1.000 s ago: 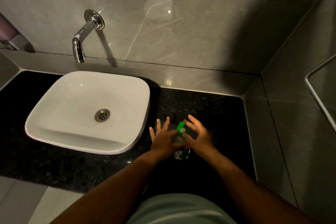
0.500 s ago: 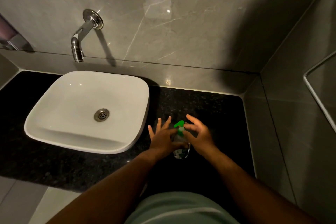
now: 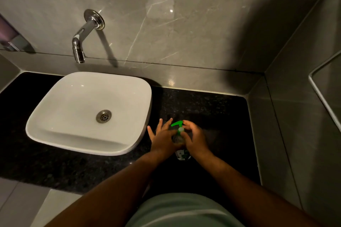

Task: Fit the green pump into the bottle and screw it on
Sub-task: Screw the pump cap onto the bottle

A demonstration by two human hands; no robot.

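Pump (image 3: 176,124) sits in the neck of the bottle (image 3: 181,154), which stands on the dark surface (image 3: 212,108) just right of the sink (image 3: 88,112). The left hand (image 3: 163,139) steadies the bottle with its grip loose and fingers splayed, while the right hand (image 3: 194,137) pinches the pump's collar. Screwing appears under way; next comes another turn until snug.

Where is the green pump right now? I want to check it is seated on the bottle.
In the head view the green pump sits atop the bottle on the black counter, right of the white sink, between both hands.
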